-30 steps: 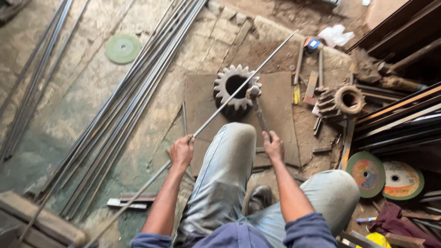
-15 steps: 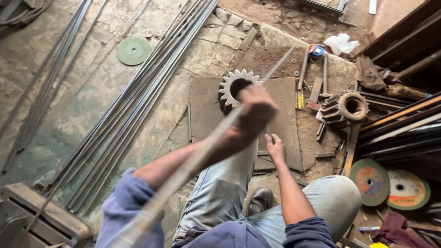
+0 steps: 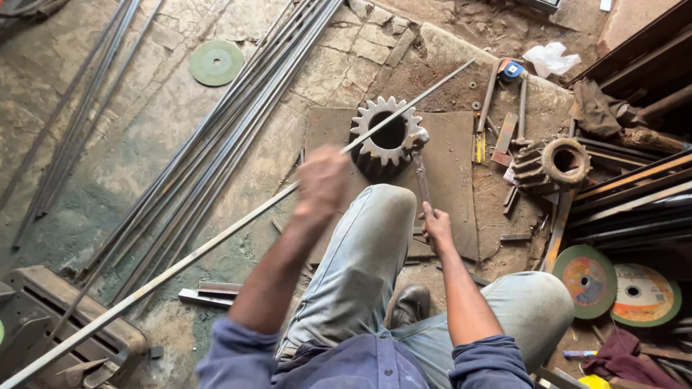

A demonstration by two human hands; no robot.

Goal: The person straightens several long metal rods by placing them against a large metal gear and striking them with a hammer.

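— Gripping that long steel rod (image 3: 216,241), is he?

— Yes, the left hand (image 3: 321,184) has its fingers wrapped round it, though the hand is blurred. The rod runs from the lower left corner up across the big toothed gear (image 3: 388,135) and ends over the dirt beyond it.

— And the other one?

— The right hand (image 3: 436,229) is closed on the handle of a hammer (image 3: 420,169); its head sits right at the gear's rim, beside where the rod crosses.

— Where's the gear standing?

— On a flat metal plate (image 3: 454,180) on the floor, just ahead of his bent knee (image 3: 382,216).

— Anything else around?

— A bundle of thin rods (image 3: 238,122) to the left, a green disc (image 3: 217,63) past it, a second gear (image 3: 551,164) to the right, and two cutting discs (image 3: 616,284) near his other leg.
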